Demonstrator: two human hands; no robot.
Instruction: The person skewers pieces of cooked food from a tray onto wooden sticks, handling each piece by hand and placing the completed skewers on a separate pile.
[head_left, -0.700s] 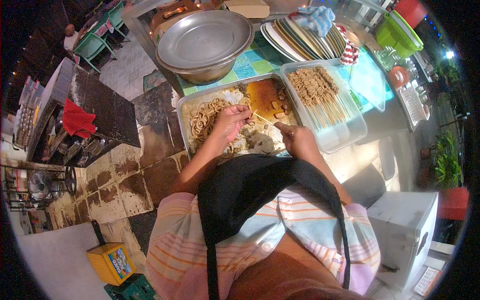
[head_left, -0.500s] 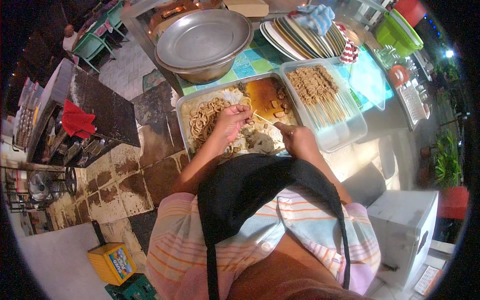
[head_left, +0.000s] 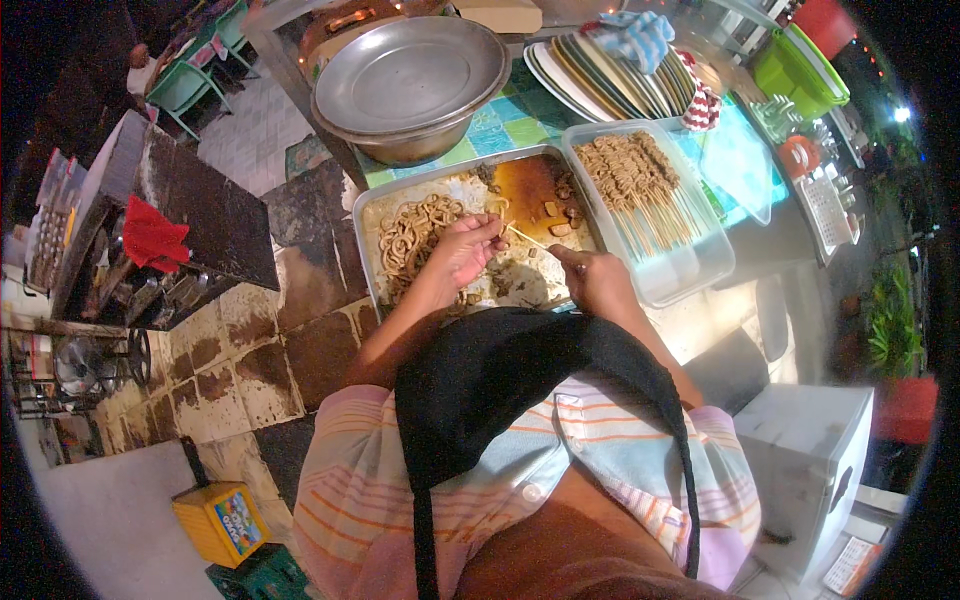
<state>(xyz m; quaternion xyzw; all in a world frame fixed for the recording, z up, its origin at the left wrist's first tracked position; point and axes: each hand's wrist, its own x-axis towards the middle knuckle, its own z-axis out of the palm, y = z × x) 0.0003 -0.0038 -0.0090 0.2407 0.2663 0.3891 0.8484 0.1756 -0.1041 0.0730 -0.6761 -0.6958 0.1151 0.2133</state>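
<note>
My right hand [head_left: 598, 280] is closed around the lower end of a thin bamboo skewer [head_left: 527, 238]. At the skewer's other end, the fingertips of my left hand [head_left: 465, 250] pinch together around a small piece of food, mostly hidden by the fingers. Both hands are over a large metal tray [head_left: 530, 285]. Coiled brown strips that look like cooked intestines [head_left: 412, 232] are heaped on its left side, beside my left hand. Brown liquid [head_left: 520, 185] pools at the far right of the tray, with several darker chunks [head_left: 558, 220] near it.
Just right of the tray, a clear plastic container [head_left: 690, 285] holds many loaded skewers [head_left: 632, 175]. Behind the tray stands a big metal pot with a lid [head_left: 415, 75]. Stacked plates [head_left: 600, 80] topped by a blue cloth [head_left: 635, 40] sit at the back right.
The view has shifted very slightly. Both hands stay over the tray with the skewer between them, and the left fingertips have moved only a little at its tip.
</note>
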